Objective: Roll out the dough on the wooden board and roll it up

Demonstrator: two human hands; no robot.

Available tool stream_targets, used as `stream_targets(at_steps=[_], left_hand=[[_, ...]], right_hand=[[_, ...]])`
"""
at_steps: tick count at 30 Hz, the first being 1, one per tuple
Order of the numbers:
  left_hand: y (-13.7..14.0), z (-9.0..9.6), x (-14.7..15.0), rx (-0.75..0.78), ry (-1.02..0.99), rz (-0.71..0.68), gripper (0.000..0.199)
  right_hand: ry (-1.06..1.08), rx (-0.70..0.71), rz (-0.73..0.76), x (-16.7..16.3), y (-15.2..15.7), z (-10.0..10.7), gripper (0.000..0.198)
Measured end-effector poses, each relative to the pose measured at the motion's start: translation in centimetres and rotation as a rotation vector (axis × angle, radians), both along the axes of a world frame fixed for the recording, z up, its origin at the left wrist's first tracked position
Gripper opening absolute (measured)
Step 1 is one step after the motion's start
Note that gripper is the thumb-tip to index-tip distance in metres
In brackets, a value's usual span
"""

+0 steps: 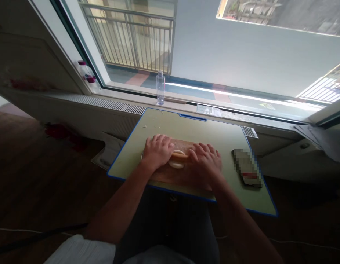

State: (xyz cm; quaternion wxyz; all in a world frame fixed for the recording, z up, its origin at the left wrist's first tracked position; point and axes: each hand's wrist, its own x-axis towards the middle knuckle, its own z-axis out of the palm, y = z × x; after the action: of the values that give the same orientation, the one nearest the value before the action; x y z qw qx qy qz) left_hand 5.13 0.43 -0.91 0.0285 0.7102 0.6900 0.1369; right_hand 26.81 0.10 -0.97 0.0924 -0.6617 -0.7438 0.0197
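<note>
A wooden rolling pin lies across a pale piece of dough, which shows in front of and behind the pin. Both rest on a brown wooden board. My left hand covers the pin's left end, its fingers curved over it and pointing away from me. Over the right end, my right hand is placed the same way. The pin's two ends are hidden under my palms. Part of a thin, shiny curved rim shows beside my left wrist; what it belongs to is hidden.
The board sits on a pale green table with a blue edge. A blurred-out phone-like object lies at its right. On the windowsill stand a clear bottle and a bottle with a pink cap. Papers are at the far right.
</note>
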Motion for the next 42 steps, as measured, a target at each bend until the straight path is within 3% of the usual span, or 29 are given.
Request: stream_targets(at_steps=[9, 15, 20, 23, 28, 34, 42], left_hand=[[-2.5, -0.3, 0.1, 0.092, -0.049, -0.055, 0.043], [-0.4, -0.2, -0.1, 0.085, -0.020, -0.065, 0.042], [2.0, 0.1, -0.1, -0.014, -0.045, -0.045, 0.038], [2.1, 0.2, -0.1, -0.023, -0.035, -0.046, 0.039], [-1.2, 0.1, 0.0, 0.076, -0.012, -0.072, 0.041], [-4.6, 0.0, 0.0, 0.060, -0.038, -0.081, 0.045], [-0.2, -0.1, 0.0, 0.048, -0.025, -0.038, 0.043]], right_hand=[[-0.058, 0.075, 0.022, 0.7, -2.7, -0.7, 0.056], [-0.029, 0.034, -0.047, 0.2, -0.6, -0.6, 0.057], [-0.028, -0.066, -0.066, -0.1, 2.2, 0.2, 0.060], [-0.036, -0.069, -0.082, -0.2, 2.2, 0.3, 0.061], [-0.053, 0.015, -0.045, 0.1, -1.5, -0.6, 0.056], [-0.036, 0.075, -0.020, 0.4, -4.7, -1.0, 0.054], [-0.021, -0.020, -0.068, -0.5, 0.4, 0.1, 0.058]])
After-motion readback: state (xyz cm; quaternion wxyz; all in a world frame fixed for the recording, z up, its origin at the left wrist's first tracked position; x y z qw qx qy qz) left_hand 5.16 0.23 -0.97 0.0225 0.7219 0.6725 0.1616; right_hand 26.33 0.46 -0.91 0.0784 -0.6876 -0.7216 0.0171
